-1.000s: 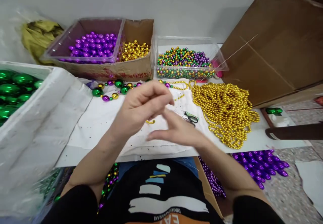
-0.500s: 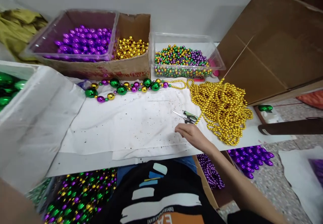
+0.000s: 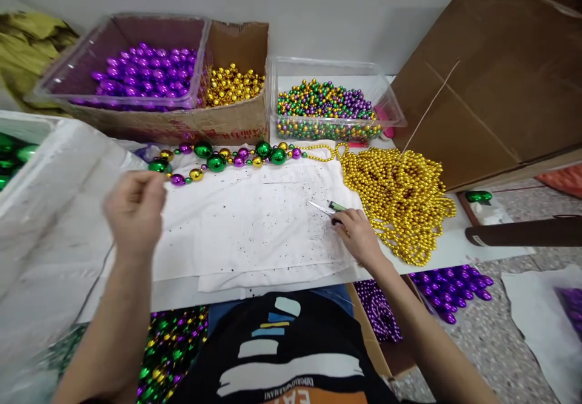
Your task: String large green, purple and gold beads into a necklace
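My right hand (image 3: 359, 237) has its fingers curled over the dark handles of the scissors (image 3: 321, 208), which lie on the white cloth with their blades pointing left. Beside them is a small green-and-black item (image 3: 336, 206), partly covered by the fingers. My left hand (image 3: 136, 210) is raised over the cloth's left side with its fingers pinched together; whatever they hold is not visible. Just behind it lies a bead necklace (image 3: 216, 162) of green, purple and gold balls, ending in a small gold bead loop. A thin needle (image 3: 287, 182) rests on the cloth (image 3: 245, 222).
Gold bead strands (image 3: 395, 198) are heaped at the right. Along the back stand a clear tub (image 3: 204, 58) of purple beads, a cardboard box (image 3: 173, 126) with gold beads and a clear bin (image 3: 336, 126) of mixed beads. A large carton (image 3: 495, 76) leans at right.
My left hand has come up from the lower left edge to above the cloth. My right hand has shifted slightly right onto the scissors' handles.
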### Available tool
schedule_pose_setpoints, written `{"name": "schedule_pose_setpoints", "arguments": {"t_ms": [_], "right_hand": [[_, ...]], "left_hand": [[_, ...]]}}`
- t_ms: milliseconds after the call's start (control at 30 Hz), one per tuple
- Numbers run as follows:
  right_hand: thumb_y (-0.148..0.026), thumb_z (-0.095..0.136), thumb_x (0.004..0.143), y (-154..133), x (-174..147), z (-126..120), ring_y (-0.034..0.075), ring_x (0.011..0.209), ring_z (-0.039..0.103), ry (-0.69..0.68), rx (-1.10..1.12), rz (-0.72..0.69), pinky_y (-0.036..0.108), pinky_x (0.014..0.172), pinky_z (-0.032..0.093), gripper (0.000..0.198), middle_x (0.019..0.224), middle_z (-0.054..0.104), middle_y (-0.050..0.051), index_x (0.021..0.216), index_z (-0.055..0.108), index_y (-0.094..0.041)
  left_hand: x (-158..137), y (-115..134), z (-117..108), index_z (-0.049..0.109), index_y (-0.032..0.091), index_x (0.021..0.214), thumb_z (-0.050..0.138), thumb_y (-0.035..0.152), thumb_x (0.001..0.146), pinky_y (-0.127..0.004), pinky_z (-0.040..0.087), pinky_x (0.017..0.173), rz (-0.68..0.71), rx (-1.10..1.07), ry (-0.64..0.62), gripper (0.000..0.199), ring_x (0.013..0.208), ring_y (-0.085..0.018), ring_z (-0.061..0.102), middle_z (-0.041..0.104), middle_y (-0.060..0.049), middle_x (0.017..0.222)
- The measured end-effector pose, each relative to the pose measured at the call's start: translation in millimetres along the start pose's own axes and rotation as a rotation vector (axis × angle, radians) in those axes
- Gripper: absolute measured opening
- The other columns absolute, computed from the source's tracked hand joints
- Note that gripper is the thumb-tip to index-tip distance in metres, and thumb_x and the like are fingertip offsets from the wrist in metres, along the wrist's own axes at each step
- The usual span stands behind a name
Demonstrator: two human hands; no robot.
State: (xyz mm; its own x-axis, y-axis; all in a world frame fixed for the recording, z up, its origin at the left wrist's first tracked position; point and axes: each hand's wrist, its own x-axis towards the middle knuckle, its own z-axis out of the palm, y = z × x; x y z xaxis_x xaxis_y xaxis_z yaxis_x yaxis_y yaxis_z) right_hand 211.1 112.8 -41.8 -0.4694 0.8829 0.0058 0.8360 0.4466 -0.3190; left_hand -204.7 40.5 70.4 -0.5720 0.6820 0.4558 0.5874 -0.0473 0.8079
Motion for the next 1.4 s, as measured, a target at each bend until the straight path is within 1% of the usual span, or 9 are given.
{"name": "schedule_pose_setpoints", "arguments": {"t_ms": [233,600,833,933,1033,1100,1167,1300,1400], "right_hand": [[-0.012,0.051,0.085,4.4,26.6,19.4,0.030,0.102,0.049,-0.026,-0.320,-0.027,0.039,0.081,0.036,0.050,0.115,0.060,0.016,0.135,0.052,-0.014],[-0.009,0.051,0.082,-0.4,52.0,10.9,0.025,0.096,0.050,-0.086,-0.267,-0.053,0.036,0.078,0.028,0.023,0.099,0.062,0.012,0.098,0.067,-0.015],[-0.005,0.048,0.081,-7.6,87.3,-7.0,0.031,0.104,0.051,-0.082,-0.218,-0.108,0.043,0.086,0.031,0.032,0.108,0.064,0.017,0.103,0.070,-0.014],[-0.011,0.050,0.084,-30.0,88.1,-17.4,0.033,0.106,0.052,0.025,0.092,-0.070,0.046,0.088,0.036,0.029,0.111,0.064,0.018,0.106,0.069,-0.014],[-0.026,0.054,0.089,-71.9,75.2,-20.3,0.026,0.096,0.059,-0.066,0.821,-0.016,0.040,0.078,0.046,0.019,0.102,0.067,0.010,0.100,0.068,-0.020],[-0.035,0.061,0.087,-101.7,64.9,-17.5,0.022,0.091,0.060,-0.172,1.337,0.071,0.034,0.067,0.050,0.023,0.104,0.066,0.007,0.107,0.065,-0.025],[-0.036,0.069,0.081,-123.1,57.7,-12.7,0.015,0.073,0.058,-0.217,1.641,0.178,0.026,0.055,0.046,0.030,0.097,0.064,0.003,0.109,0.064,-0.026],[-0.035,0.079,0.074,-127.2,53.9,-0.5,0.003,0.042,0.025,-0.213,1.797,0.387,0.018,0.037,0.016,0.028,0.068,0.050,-0.006,0.095,0.065,-0.022],[-0.039,0.081,0.071,-109.7,54.2,9.2,0.002,0.041,0.017,-0.130,1.701,0.465,0.018,0.037,0.010,0.029,0.055,0.039,-0.009,0.076,0.061,-0.019]], "left_hand": [[-65.2,26.0,65.9,0.066,0.017,0.086,0.060,0.027,0.091,-0.020,0.035,0.048,-0.120,-0.291,-0.352,0.013,0.051,-0.007,0.044,0.049,0.004,0.058],[-80.1,34.8,75.6,0.062,0.018,0.083,0.063,0.035,0.089,-0.018,0.023,0.043,-0.552,-0.609,-0.495,0.019,0.047,-0.006,0.036,0.044,0.005,0.052],[-87.6,42.0,96.6,0.064,0.018,0.080,0.067,0.037,0.085,-0.018,0.027,0.045,-0.692,-0.663,-0.600,0.021,0.050,-0.007,0.040,0.049,0.004,0.056],[-91.1,43.5,107.7,0.067,0.018,0.078,0.067,0.037,0.084,-0.022,0.046,0.063,-0.670,-0.669,-0.576,0.019,0.080,-0.013,0.060,0.066,-0.004,0.090],[-95.0,44.1,120.2,0.069,0.019,0.079,0.067,0.035,0.084,-0.029,0.047,0.093,-0.629,-0.671,-0.550,0.017,0.124,-0.021,0.053,0.061,-0.006,0.127],[-98.3,44.4,128.3,0.070,0.019,0.080,0.067,0.035,0.084,-0.033,0.043,0.101,-0.637,-0.693,-0.531,0.016,0.133,-0.024,0.047,0.057,-0.007,0.136],[-102.2,44.5,135.1,0.070,0.019,0.080,0.068,0.036,0.083,-0.036,0.043,0.102,-0.663,-0.718,-0.501,0.017,0.132,-0.026,0.048,0.056,-0.008,0.138],[-108.8,41.0,144.9,0.068,0.018,0.077,0.069,0.035,0.081,-0.036,0.040,0.105,-0.708,-0.711,-0.504,0.018,0.125,-0.025,0.053,0.062,-0.008,0.128],[-104.4,32.2,156.1,0.067,0.017,0.080,0.067,0.035,0.083,-0.035,0.044,0.098,-0.695,-0.679,-0.600,0.019,0.113,-0.023,0.059,0.067,-0.008,0.114]]}}
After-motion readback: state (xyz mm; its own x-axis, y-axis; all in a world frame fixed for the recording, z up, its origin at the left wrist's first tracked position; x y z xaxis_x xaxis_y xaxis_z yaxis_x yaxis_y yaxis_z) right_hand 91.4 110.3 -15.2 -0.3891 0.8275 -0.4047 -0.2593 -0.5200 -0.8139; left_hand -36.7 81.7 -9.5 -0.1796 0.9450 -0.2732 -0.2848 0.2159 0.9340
